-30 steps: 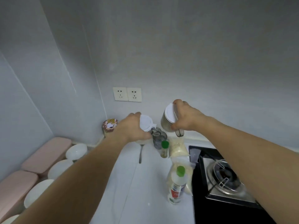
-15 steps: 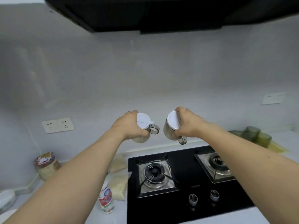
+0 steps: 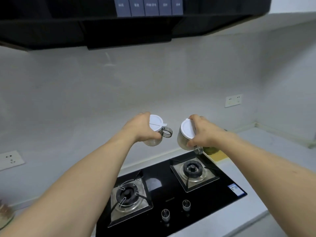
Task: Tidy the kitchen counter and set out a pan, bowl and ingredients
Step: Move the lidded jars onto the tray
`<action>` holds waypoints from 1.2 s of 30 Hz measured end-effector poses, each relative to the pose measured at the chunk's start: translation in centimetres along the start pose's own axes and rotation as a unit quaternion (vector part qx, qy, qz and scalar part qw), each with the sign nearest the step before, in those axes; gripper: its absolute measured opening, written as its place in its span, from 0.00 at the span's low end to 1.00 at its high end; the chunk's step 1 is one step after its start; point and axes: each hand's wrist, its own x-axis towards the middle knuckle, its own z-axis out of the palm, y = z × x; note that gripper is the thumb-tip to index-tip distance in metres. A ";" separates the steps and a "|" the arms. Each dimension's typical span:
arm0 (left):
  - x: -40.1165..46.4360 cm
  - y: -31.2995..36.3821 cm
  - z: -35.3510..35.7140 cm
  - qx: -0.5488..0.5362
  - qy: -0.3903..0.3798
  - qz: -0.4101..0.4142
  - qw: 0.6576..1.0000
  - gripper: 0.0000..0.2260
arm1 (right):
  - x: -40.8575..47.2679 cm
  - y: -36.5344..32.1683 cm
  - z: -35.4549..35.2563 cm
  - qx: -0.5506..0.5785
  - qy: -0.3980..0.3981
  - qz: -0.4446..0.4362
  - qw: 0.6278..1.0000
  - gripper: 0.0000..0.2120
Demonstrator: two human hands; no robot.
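Observation:
My left hand grips a clear seasoning jar with a white lid and a small handle, held in the air above the back of the black gas hob. My right hand grips a second white-lidded seasoning jar, tilted with its lid facing left, over the hob's right burner. The two jars are level and a short gap apart. No pan or bowl is in view.
A black range hood hangs overhead. Greenish jars on a yellow cloth stand behind my right hand on the grey counter. A lidded jar is at the far left edge. Hob knobs face the front.
My view has swung right from the left counter to over the hob. Both hands have carried their jars rightward with it, still gripping them.

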 end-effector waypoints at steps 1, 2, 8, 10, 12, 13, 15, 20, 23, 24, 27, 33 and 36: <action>0.9 0.8 0.6 -0.005 -0.001 0.008 1.000 0.23 | 0.3 1.1 -0.3 0.001 0.000 0.007 1.000 0.47; 1.5 1.2 0.9 -0.008 0.000 0.015 1.000 0.24 | 0.4 1.7 -0.3 0.001 0.001 0.008 1.000 0.47; 7.0 4.7 4.4 -0.015 -0.022 0.048 0.999 0.25 | 3.4 7.3 -0.8 0.006 0.002 0.037 0.999 0.46; 9.2 5.6 5.6 -0.020 -0.028 0.057 0.998 0.25 | 4.7 9.2 -1.0 0.004 0.001 0.048 0.999 0.46; 12.0 6.7 7.1 -0.031 -0.037 0.064 0.997 0.25 | 6.6 11.5 -1.3 0.001 0.000 0.057 0.998 0.46; 12.9 7.2 7.6 -0.034 -0.041 0.069 0.996 0.25 | 7.3 12.3 -1.5 -0.001 -0.004 0.058 0.998 0.46; 15.3 8.3 8.9 -0.044 -0.051 0.077 0.995 0.26 | 9.0 14.1 -1.9 -0.009 -0.010 0.065 0.998 0.45; 21.9 11.6 12.4 -0.061 -0.071 0.094 0.991 0.28 | 13.6 18.8 -3.3 -0.020 -0.009 0.085 0.996 0.46; 24.8 13.4 14.0 -0.062 -0.075 0.109 0.989 0.28 | 15.2 21.3 -3.8 -0.021 -0.010 0.090 0.996 0.46; 25.7 14.1 14.5 -0.063 -0.075 0.113 0.989 0.29 | 15.7 22.2 -4.0 -0.022 -0.007 0.094 0.995 0.46; 27.4 15.9 15.7 -0.067 -0.083 0.121 0.987 0.30 | 16.6 24.5 -4.6 -0.021 -0.010 0.106 0.994 0.47; 29.7 19.6 18.0 -0.059 -0.095 0.126 0.986 0.28 | 17.2 29.3 -5.8 -0.011 -0.005 0.126 0.992 0.47; 30.2 21.7 19.2 -0.050 -0.100 0.129 0.985 0.28 | 16.8 31.7 -6.4 -0.008 -0.009 0.128 0.992 0.46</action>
